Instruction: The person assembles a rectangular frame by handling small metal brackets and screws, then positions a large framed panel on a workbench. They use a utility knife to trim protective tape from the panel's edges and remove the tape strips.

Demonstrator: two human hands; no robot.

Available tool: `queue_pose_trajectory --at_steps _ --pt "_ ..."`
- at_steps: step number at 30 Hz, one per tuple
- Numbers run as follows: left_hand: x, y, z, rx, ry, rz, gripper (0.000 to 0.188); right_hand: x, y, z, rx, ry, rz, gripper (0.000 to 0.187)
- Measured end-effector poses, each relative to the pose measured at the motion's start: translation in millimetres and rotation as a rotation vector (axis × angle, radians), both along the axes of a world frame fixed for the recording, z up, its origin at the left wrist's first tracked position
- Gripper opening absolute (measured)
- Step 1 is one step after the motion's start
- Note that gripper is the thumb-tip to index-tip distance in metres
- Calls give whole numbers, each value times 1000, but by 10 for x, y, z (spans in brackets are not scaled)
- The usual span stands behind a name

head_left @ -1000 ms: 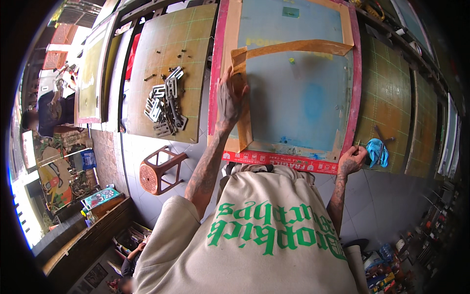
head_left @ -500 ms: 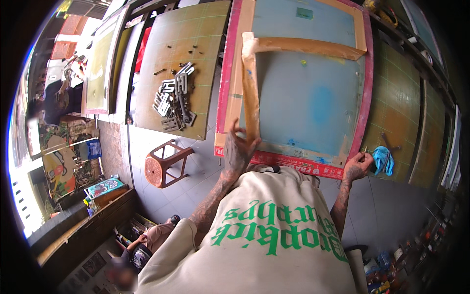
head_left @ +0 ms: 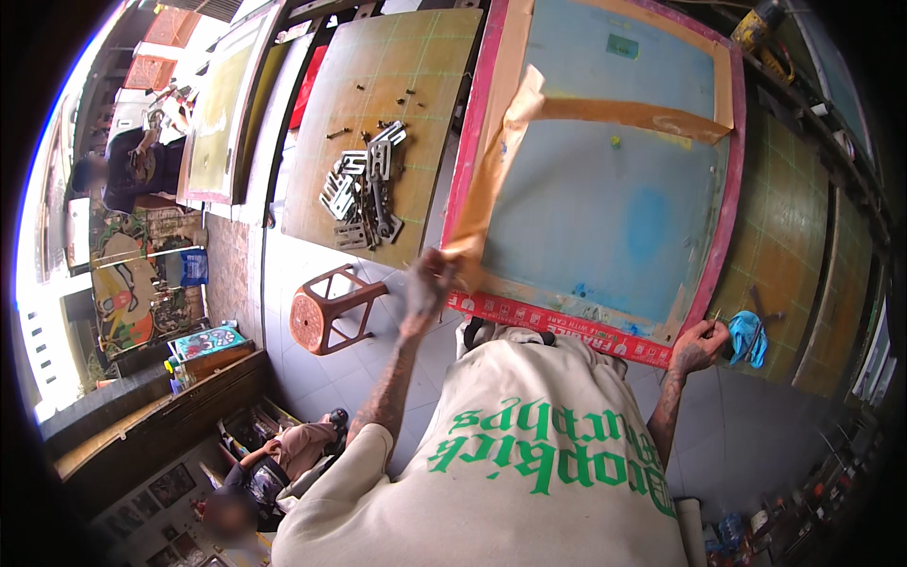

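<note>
A screen printing frame (head_left: 738, 189) with pink-red edges and blue-grey mesh (head_left: 576, 198) lies before me. Brown tape lines its borders, and another strip of tape (head_left: 652, 117) crosses the mesh. Along the left side, a long brown tape strip (head_left: 501, 170) is lifted and twisted, its far end standing loose. My left hand (head_left: 430, 288), slightly blurred, is closed on the near end of this strip, just off the frame's near left corner. My right hand (head_left: 699, 345) is at the near right corner, its fingers pinched together; what they hold is too small to make out.
A board (head_left: 435, 57) with several metal brackets (head_left: 354, 184), a wrench and screws is on the left. Below it stands a brown plastic stool (head_left: 326, 307). A blue cloth (head_left: 747, 338) lies on the right board (head_left: 770, 217). Two people sit at the left.
My left hand has pulled away to the left and down, taking the near end of the tape strip with it. The strip now slants off the frame's left side. My right hand stays at the corner.
</note>
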State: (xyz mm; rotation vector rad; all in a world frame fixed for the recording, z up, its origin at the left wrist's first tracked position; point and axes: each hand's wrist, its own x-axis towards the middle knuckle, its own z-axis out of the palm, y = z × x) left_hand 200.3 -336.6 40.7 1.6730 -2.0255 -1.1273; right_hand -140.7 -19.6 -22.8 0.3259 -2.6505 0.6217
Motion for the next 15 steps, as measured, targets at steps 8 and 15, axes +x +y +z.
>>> queue_pose_trajectory --at_steps 8,15 --pt "667 -1127 385 -580 -213 128 11 19 19 -5 -12 -49 -48 17" --pt "101 -1874 1454 -400 269 323 16 23 6 -42 -54 -80 -54 16"
